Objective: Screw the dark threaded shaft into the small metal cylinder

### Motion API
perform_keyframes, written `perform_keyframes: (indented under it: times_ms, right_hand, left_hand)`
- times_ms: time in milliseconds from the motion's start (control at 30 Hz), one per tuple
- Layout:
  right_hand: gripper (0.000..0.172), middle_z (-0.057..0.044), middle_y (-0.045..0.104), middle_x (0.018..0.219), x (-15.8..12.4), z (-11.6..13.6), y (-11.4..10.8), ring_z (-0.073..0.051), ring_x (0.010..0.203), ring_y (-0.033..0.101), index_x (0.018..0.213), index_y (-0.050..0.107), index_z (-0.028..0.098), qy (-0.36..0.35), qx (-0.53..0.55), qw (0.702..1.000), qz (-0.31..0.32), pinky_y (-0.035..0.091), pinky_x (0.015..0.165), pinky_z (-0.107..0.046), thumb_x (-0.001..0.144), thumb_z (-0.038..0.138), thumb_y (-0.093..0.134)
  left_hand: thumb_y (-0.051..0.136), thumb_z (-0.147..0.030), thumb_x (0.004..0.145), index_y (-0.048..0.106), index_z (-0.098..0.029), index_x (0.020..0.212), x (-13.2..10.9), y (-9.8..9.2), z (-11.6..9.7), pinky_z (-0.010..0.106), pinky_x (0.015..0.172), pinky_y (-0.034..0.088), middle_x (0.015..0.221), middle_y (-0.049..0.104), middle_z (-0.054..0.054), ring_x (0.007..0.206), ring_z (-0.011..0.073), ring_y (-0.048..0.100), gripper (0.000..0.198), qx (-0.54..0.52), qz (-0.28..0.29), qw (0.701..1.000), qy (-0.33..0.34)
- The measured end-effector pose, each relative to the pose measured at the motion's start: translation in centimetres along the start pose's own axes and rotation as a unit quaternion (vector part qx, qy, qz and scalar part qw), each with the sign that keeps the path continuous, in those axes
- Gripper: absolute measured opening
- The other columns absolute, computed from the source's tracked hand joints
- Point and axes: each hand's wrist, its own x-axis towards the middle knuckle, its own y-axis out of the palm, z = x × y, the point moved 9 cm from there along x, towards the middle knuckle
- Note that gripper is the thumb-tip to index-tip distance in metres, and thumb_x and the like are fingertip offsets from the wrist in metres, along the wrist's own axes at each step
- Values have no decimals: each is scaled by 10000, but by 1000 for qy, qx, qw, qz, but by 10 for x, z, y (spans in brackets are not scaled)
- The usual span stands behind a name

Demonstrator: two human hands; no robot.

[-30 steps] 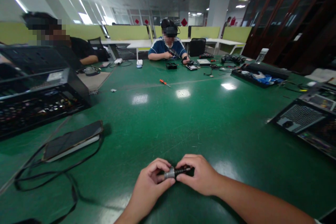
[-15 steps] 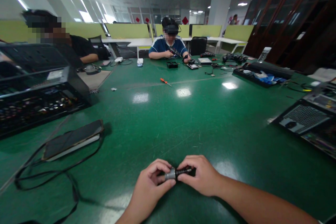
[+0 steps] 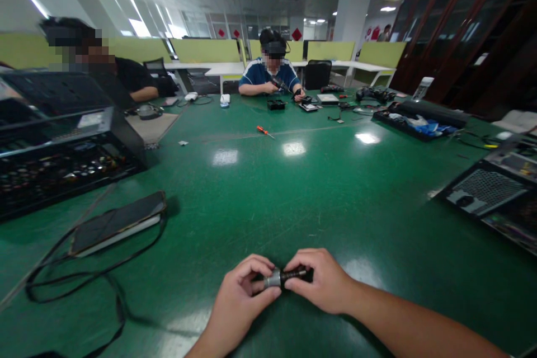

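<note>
Low in the view, my left hand [image 3: 247, 293] is closed around a short grey metal cylinder [image 3: 273, 278], thumb below and fingers above. From the cylinder's right side runs a dark ribbed shaft [image 3: 296, 274], which my right hand [image 3: 321, 279] pinches between thumb and fingers. Cylinder and shaft lie in one line, roughly level, just above the green table [image 3: 251, 201]. The far end of the shaft is partly hidden by my right hand. I cannot make out what kind of part it is.
A flat dark-topped device [image 3: 119, 224] with a looped black cable [image 3: 71, 274] lies on the left. Open computer cases stand at far left [image 3: 121, 134] and right [image 3: 489, 184]. An orange screwdriver [image 3: 263, 131] lies ahead. One co-worker [image 3: 271, 70] sits opposite, another [image 3: 132, 75] at left.
The view has shifted very slightly. Both hands keep the same hold on the cylinder and shaft, with no clear movement of the fingers.
</note>
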Motion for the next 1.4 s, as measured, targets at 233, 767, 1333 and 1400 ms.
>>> perform_keyframes:
  times_ms: [233,767,1333,1400]
  right_hand:
    - [89,-3,709,774,-1,-2,0,-142,717,639,857,735,201,3,1,1000,-3,413,669,-235,771,221,728]
    - [76,1,708,757,-2,-2,-1,-133,696,629,844,735,200,-1,5,1000,-8,406,655,-226,768,208,731]
    - [81,-3,711,761,-2,-3,-1,-141,700,631,849,736,199,4,0,1000,-6,407,656,-235,771,216,722]
    - [82,-7,713,763,-2,-3,-1,-145,705,633,850,737,199,5,0,1000,-5,411,660,-238,771,215,721]
  left_hand:
    - [829,-167,688,648,-168,762,-1,-1,1,247,730,522,941,604,57,859,182,608,196,2,0,1000,0]
    - [836,-172,679,649,-166,748,-2,-2,1,234,721,509,939,615,59,857,180,608,200,3,-6,1000,0]
    - [841,-188,664,651,-159,739,-1,-2,-2,262,708,518,934,619,73,847,199,610,206,2,-15,1000,-3]
    - [842,-184,663,652,-156,741,-1,-2,-2,264,711,519,933,619,76,848,200,611,207,2,-16,1000,-2]
